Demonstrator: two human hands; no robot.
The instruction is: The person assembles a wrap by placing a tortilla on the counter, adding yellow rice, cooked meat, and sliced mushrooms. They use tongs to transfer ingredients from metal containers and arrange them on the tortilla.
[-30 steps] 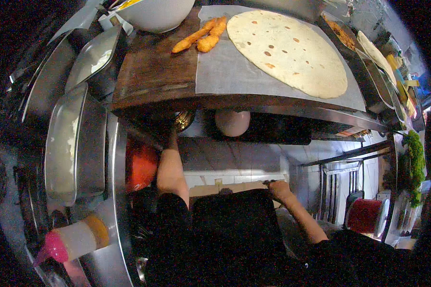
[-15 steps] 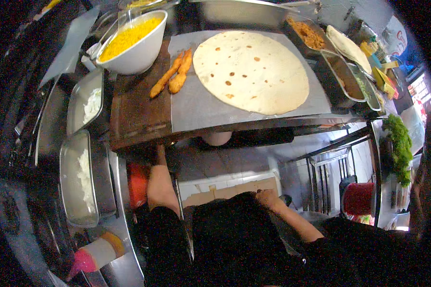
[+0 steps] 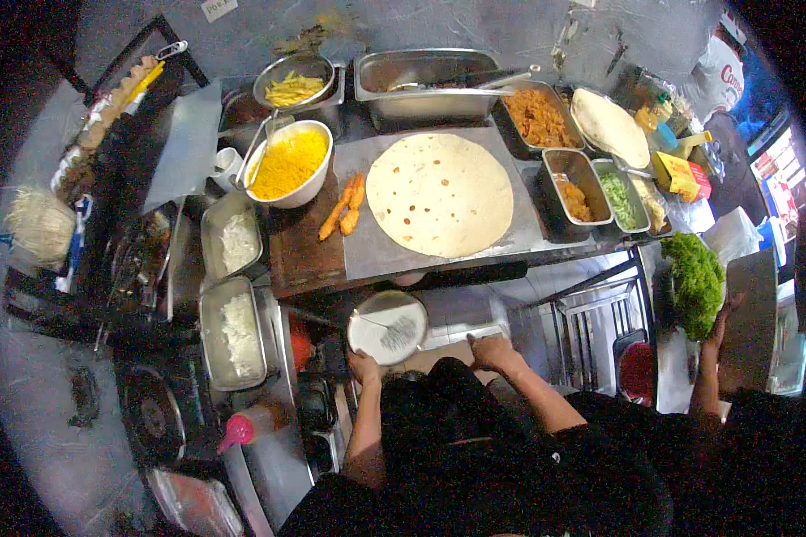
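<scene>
My left hand [image 3: 364, 367] grips the near rim of a round white tub-like container [image 3: 367, 335], just below the table's front edge. A thin dark line and a grey streaked patch show on its face; what they are I cannot tell. To its right, my right hand [image 3: 497, 355] is curled closed in front of my body, and its palm side is hidden. On the table, a large flat tortilla [image 3: 440, 195] lies on white paper [image 3: 360, 259]. Two golden fried strips [image 3: 341, 208] lie along the paper's left edge, touching neither hand.
Left of the tortilla stands a white bowl of yellow shreds [image 3: 288, 166], beside metal pans of white filling [image 3: 240, 336]. At right are pans of orange-brown filling [image 3: 539, 118], shredded greens [image 3: 620, 201] and stacked tortillas [image 3: 609, 128]. Another person's hand [image 3: 724, 315] touches leafy lettuce [image 3: 694, 282].
My left hand has come out from under the table with the round white container. The view has shifted, showing more of the far side. The other person's hand now shows at the lettuce.
</scene>
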